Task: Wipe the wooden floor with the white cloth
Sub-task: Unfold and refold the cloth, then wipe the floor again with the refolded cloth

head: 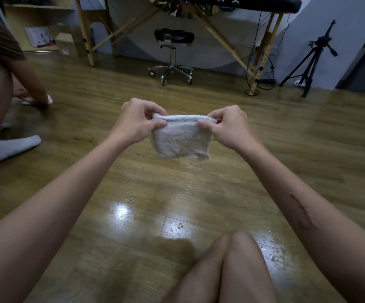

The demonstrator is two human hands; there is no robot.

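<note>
A folded white cloth [182,138] hangs in the air above the wooden floor [133,193], held up by its top edge. My left hand [136,121] pinches the cloth's upper left corner between thumb and fingers. My right hand [227,125] pinches the upper right corner the same way. The cloth's lower edge hangs free and does not touch the floor. Small water drops [269,248] glisten on the boards near my bent knee [236,243].
Another person [0,84] crouches at the left, a white-socked foot [8,147] on the floor. A wheeled stool [172,55] stands under a folding massage table [201,29] at the back. A tripod [312,60] and cables stand at the back right.
</note>
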